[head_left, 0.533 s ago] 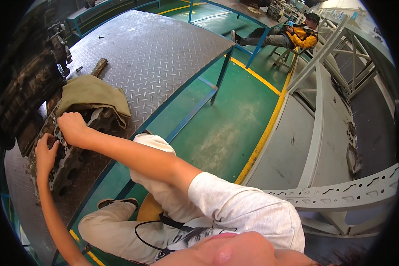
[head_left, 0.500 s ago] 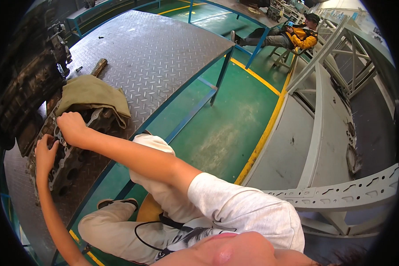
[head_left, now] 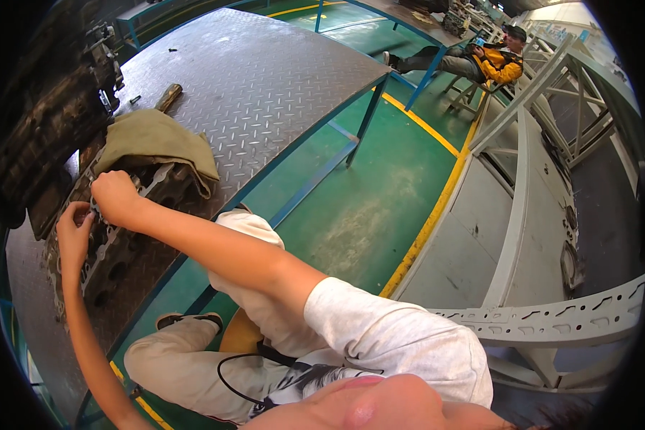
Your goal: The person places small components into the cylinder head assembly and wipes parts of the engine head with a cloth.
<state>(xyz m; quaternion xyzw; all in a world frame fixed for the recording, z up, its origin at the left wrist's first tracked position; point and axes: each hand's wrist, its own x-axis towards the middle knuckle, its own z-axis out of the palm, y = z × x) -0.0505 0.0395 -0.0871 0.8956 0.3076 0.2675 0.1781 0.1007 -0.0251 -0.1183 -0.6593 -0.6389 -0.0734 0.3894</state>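
Note:
A dark, greasy metal engine part, which looks like a cylinder head [head_left: 115,254], lies on the steel-plate table at the left. My right hand [head_left: 117,199] is closed in a fist on its upper side; whatever the fingers hold is hidden. Just to the left, my left hand [head_left: 73,235] sits at the part's left edge with thumb and fingers curled together, and anything between them is too small to make out. An olive-green cloth [head_left: 154,140] is draped over the part's far end, right beyond my right hand.
Beyond the cloth, a wooden handle [head_left: 169,96] and a small bolt [head_left: 135,99] lie on the table [head_left: 265,72]. A large dark engine [head_left: 50,122] stands at far left. Grey metal frames [head_left: 523,215] fill the right. A person in a yellow jacket [head_left: 500,66] sits farther back.
The whole view has shifted slightly, so the table and surroundings sit a little differently. Both hands stay at the same spot on the engine part, their fingers drawn slightly closer together.

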